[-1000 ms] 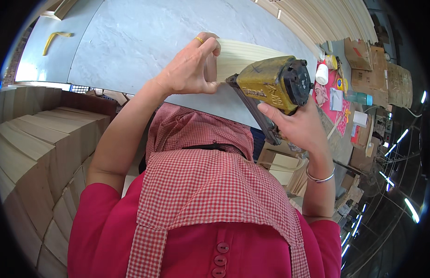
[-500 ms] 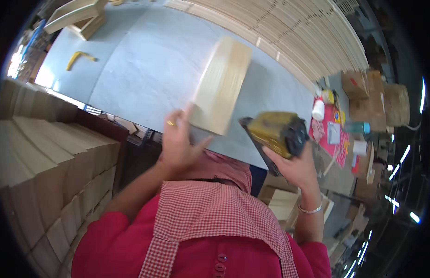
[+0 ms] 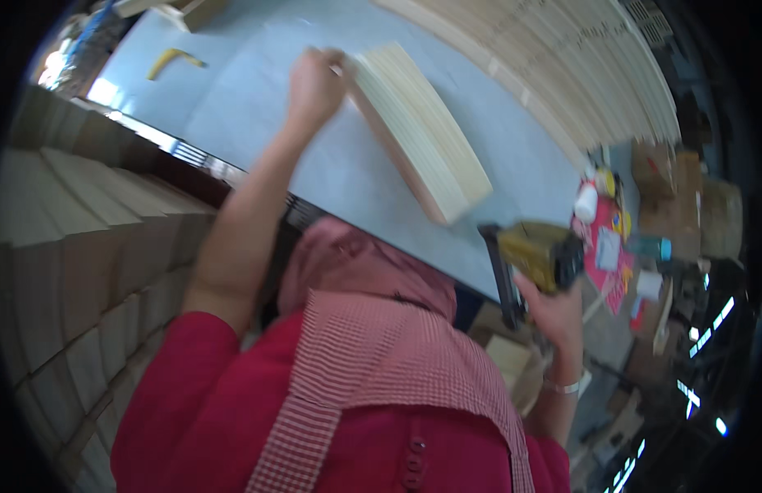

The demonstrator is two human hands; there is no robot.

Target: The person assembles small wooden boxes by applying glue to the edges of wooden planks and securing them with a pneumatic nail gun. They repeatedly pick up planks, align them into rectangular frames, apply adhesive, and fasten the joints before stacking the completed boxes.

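Note:
A long pale wooden box (image 3: 422,131) lies on the grey-white worktable (image 3: 258,107), its far end angled to the left. At its far left corner, my left hand (image 3: 317,86) is closed with curled fingers against the wood; motion smears the fingertips. My right hand (image 3: 554,308) is wrapped around the handle of a yellow and black nail gun (image 3: 535,251). The tool is raised near the table's front edge, to the right of the box's near end and apart from it.
A yellow angled tool (image 3: 174,61) and a wooden piece (image 3: 192,12) lie far left. Stacked wooden boards (image 3: 554,70) line the back. At left stand piled wooden blocks (image 3: 77,246). On the right are a white bottle (image 3: 586,202), a teal bottle (image 3: 651,247) and cardboard boxes (image 3: 685,193).
The wooden box has turned, its far end swinging left and its near end right. My left hand has moved from the near end to the far corner. The nail gun has shifted slightly right.

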